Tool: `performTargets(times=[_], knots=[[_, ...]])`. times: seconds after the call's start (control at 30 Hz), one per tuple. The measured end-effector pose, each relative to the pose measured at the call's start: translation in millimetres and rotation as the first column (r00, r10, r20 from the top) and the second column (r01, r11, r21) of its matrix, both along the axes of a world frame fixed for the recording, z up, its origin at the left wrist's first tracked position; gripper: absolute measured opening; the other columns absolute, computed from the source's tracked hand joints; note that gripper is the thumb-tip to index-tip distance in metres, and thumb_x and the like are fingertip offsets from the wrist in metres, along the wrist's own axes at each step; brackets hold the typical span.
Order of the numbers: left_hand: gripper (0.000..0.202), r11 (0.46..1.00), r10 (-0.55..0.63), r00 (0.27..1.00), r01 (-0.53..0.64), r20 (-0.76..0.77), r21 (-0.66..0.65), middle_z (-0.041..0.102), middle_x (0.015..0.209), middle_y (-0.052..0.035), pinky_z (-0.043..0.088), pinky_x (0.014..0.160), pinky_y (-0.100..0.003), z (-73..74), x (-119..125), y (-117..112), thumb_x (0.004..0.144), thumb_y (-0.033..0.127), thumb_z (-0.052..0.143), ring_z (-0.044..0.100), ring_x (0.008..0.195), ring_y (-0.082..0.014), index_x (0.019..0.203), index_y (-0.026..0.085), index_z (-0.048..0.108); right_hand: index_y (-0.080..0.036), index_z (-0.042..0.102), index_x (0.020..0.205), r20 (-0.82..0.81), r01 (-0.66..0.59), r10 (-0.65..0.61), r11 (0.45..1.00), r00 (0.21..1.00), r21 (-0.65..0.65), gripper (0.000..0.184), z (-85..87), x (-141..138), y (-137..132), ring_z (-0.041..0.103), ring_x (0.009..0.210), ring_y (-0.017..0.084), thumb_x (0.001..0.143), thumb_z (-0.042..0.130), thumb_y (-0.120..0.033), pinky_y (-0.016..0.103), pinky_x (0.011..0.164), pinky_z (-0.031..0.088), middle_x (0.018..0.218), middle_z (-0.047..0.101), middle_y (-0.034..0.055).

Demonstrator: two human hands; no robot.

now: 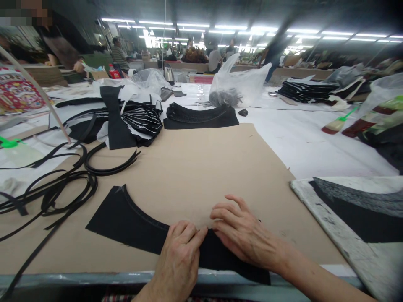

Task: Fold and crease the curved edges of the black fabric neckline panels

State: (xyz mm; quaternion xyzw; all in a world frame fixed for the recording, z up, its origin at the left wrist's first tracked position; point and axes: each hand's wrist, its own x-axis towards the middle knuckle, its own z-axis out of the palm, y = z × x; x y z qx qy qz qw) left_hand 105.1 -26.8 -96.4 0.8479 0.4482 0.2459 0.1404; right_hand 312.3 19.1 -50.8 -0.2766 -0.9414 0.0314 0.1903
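A curved black cut piece (132, 222) lies on brown paper (195, 167) near the table's front edge. My left hand (179, 256) rests on the piece's inner curved edge, fingers together and pressed flat. My right hand (242, 230) lies just to the right of it, fingers stretched out and pressing on the same edge. The fingertips of both hands almost meet. Neither hand holds anything lifted. The right half of the piece is mostly hidden under my hands.
Loose black strips (59, 188) tangle at the left. A stack of black curved pieces (200, 116) and a clear plastic bag (236, 86) lie farther back. A worn white board (349, 218) with black material sits at the right. Glue bottles (338, 123) stand beyond it. People work in the background.
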Motion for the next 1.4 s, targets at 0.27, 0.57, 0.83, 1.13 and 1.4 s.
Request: performTargets(times=[0.27, 0.57, 0.83, 1.13, 1.4], knots=[[0.044, 1.000, 0.002, 1.000, -0.002, -0.014, 0.003, 0.057, 0.092, -0.0046, 0.043, 0.083, -0.039, 2.1, -0.9, -0.6, 0.087, 0.004, 0.040, 0.050, 0.091, -0.0206, 0.126, 0.020, 0.051, -0.021, 0.057, 0.104, 0.087, 0.165, -0.144, 0.933, 0.986, -0.320, 0.025, 14.1, 2.3, -2.1, 0.048, 0.105, 0.021, 0.080, 0.058, -0.014, 0.043, 0.102, 0.026, 0.107, 0.058, 0.0036], [0.044, 0.999, 0.027, 0.999, -0.026, -0.024, 0.027, 0.058, 0.090, -0.0032, 0.043, 0.081, -0.037, 2.3, -0.9, 1.9, 0.087, 0.006, 0.043, 0.052, 0.088, -0.0196, 0.126, 0.022, 0.053, -0.021, 0.058, 0.088, 0.171, 0.209, -0.148, 0.882, 0.974, -0.424, 0.015, 14.9, -3.1, 11.9, 0.051, 0.094, 0.019, 0.075, 0.065, -0.019, 0.038, 0.090, 0.030, 0.091, 0.061, 0.0006], [0.040, 0.989, 0.118, 0.993, -0.120, -0.029, -0.088, 0.060, 0.099, -0.0012, 0.039, 0.084, -0.039, 15.2, 13.8, 14.9, 0.078, 0.010, 0.056, 0.055, 0.097, -0.0204, 0.114, 0.028, 0.060, -0.021, 0.061, 0.086, 0.246, 0.268, -0.152, 0.786, 0.957, -0.557, 0.015, 26.2, -3.8, 20.4, 0.053, 0.087, 0.016, 0.074, 0.069, -0.017, 0.033, 0.083, 0.032, 0.085, 0.064, -0.0024], [0.040, 0.975, 0.061, 0.997, -0.070, -0.048, -0.209, 0.062, 0.096, -0.0030, 0.037, 0.082, -0.041, 23.7, 24.5, 19.6, 0.078, 0.004, 0.049, 0.054, 0.097, -0.0223, 0.108, 0.027, 0.063, -0.021, 0.065, 0.088, 0.167, 0.279, -0.224, 0.788, 0.960, -0.549, 0.013, 15.4, 7.8, 10.4, 0.054, 0.094, 0.018, 0.079, 0.066, -0.011, 0.033, 0.085, 0.032, 0.091, 0.065, -0.0003], [0.038, 0.967, 0.066, 0.997, -0.071, -0.027, -0.245, 0.063, 0.091, -0.0021, 0.043, 0.081, -0.041, 26.0, 25.5, 22.0, 0.079, 0.002, 0.051, 0.056, 0.093, -0.0218, 0.103, 0.026, 0.068, -0.022, 0.067, 0.090, 0.032, 0.168, -0.173, 0.871, 0.984, -0.462, 0.013, 2.3, 19.3, 2.6, 0.052, 0.094, 0.015, 0.086, 0.061, -0.011, 0.033, 0.088, 0.032, 0.092, 0.062, -0.0011]])
